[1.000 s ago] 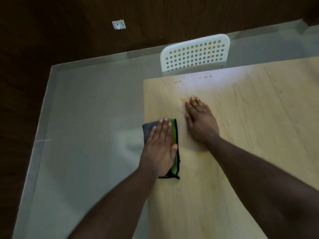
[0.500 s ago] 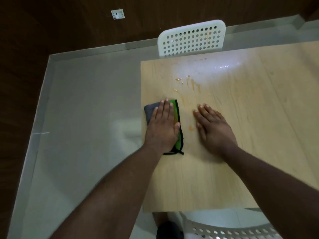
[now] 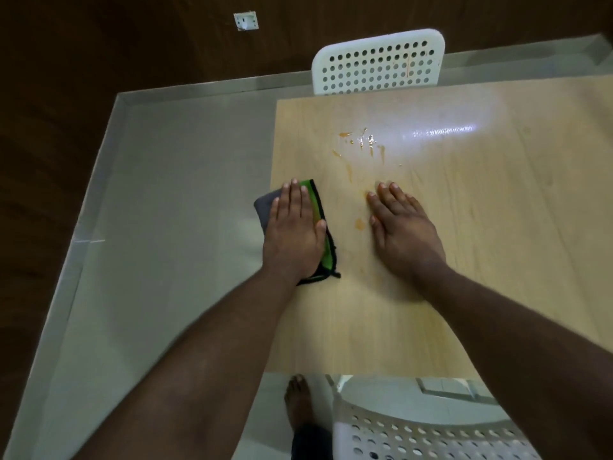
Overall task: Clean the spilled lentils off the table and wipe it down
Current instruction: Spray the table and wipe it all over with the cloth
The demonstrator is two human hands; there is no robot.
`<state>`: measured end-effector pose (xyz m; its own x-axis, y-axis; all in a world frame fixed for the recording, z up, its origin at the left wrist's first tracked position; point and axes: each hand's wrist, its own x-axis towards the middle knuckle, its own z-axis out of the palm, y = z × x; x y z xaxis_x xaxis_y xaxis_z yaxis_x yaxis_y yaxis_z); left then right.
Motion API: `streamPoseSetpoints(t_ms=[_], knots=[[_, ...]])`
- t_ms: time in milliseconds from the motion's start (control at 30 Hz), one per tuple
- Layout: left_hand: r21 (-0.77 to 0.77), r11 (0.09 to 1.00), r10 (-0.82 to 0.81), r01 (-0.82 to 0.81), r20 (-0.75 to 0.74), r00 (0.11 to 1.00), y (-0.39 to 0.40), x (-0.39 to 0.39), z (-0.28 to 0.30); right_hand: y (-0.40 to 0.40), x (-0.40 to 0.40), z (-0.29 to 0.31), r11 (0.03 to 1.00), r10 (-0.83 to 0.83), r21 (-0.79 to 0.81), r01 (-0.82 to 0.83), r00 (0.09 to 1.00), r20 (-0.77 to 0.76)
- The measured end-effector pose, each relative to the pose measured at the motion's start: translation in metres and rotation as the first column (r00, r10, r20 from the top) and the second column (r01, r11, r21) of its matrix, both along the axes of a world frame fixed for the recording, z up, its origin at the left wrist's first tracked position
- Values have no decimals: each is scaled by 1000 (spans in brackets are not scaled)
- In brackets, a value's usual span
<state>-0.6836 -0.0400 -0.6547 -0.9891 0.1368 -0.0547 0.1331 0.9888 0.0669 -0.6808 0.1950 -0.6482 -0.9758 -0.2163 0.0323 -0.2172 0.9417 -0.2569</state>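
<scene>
A pale grey glossy floor (image 3: 166, 227) meets a dark brown wood-panelled wall (image 3: 99, 61) along a light skirting strip (image 3: 205, 89). A white socket plate (image 3: 245, 21) sits low on the wall. A white perforated chair (image 3: 378, 66) stands at the tabletop's far edge; another white perforated chair (image 3: 424, 433) stands at its near edge. Bright glare (image 3: 441, 131) reflects off the light wood tabletop (image 3: 497, 227).

Two hands, left hand (image 3: 295, 234) and right hand (image 3: 403, 232); one cloth (image 3: 318, 207) under the left; two white chairs (image 3: 378, 63); perhaps six orange smears (image 3: 360, 224) beyond the right fingertips.
</scene>
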Motion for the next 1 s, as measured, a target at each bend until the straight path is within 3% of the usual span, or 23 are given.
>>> streamPoseSetpoints(t_ms=[333,733,1000], knots=[[88,972,-219,216,32,975,2,116,3,3,5,9,999,14,-40,-13,1000,12],[12,995,-97,97,-9,995,-4,-57,2,6,-9,11,997,23,-80,-17,997,79],[2,994,-112,113,-25,993,-2,-132,4,21,-151,20,998,-12,56,7,996,91]])
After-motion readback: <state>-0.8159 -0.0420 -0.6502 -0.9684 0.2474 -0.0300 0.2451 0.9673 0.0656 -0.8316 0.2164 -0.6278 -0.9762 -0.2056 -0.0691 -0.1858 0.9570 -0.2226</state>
